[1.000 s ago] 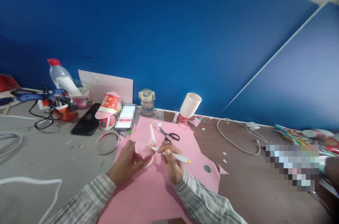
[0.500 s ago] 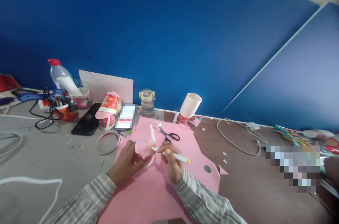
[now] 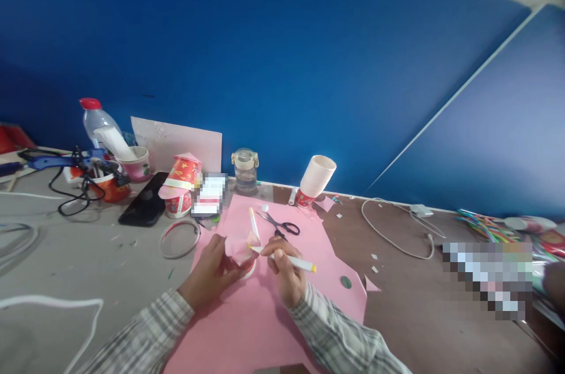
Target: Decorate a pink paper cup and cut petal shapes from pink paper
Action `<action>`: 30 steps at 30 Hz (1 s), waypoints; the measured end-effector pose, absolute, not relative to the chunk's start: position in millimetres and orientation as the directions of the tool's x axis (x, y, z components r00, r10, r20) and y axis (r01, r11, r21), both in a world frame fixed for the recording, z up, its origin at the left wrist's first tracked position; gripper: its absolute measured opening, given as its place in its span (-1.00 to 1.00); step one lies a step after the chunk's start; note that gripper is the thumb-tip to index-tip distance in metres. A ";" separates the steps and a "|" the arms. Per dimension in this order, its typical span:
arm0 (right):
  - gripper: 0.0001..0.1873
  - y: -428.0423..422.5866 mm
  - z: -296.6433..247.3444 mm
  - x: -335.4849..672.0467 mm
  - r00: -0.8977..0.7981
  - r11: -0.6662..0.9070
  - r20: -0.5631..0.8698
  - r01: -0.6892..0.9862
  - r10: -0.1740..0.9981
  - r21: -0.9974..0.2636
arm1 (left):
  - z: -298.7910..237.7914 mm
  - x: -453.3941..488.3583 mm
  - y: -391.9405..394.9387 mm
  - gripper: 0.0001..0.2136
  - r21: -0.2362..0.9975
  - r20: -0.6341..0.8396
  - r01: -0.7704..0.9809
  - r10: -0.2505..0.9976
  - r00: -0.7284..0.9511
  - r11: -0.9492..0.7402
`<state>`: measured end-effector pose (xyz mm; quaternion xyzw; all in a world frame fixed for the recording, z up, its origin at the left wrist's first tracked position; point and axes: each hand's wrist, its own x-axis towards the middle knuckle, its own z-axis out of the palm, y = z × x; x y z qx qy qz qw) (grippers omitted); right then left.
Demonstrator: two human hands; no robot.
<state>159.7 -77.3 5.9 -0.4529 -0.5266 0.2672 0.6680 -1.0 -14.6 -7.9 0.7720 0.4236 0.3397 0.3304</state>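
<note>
My left hand [image 3: 212, 272] is wrapped round a small paper cup covered in pink paper [image 3: 238, 249], which rests on a large pink paper sheet [image 3: 265, 321]. A white spoon-like strip [image 3: 253, 225] sticks up from the cup. My right hand [image 3: 286, 271] pinches a white marker with yellow ends [image 3: 286, 258], its tip touching the cup's right side. Black-handled scissors [image 3: 279, 224] lie on the sheet just behind my hands.
Behind stand a tilted white cup on a red cup [image 3: 314, 181], a glass jar [image 3: 245, 169], decorated cups [image 3: 180, 185], a black phone [image 3: 145, 201], a bottle [image 3: 99, 124] and a blue glue gun [image 3: 53, 161]. A tape ring [image 3: 179, 237], white cable [image 3: 397, 225] and straws [image 3: 485, 224] lie around.
</note>
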 end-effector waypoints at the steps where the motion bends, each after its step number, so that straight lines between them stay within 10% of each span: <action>1: -0.65 -77.4 5.9 159.7 0.294 0.454 0.465 0.110 0.835 -0.884 | -8.0 -0.9 -14.6 -0.71 0.798 0.244 0.429 0.878 0.411 -0.423; 30: -0.59 -75.6 11.7 155.4 0.334 0.395 0.361 -0.038 0.870 -0.918 | -6.7 -0.7 -15.4 -0.67 0.832 0.209 0.409 0.894 0.396 -0.375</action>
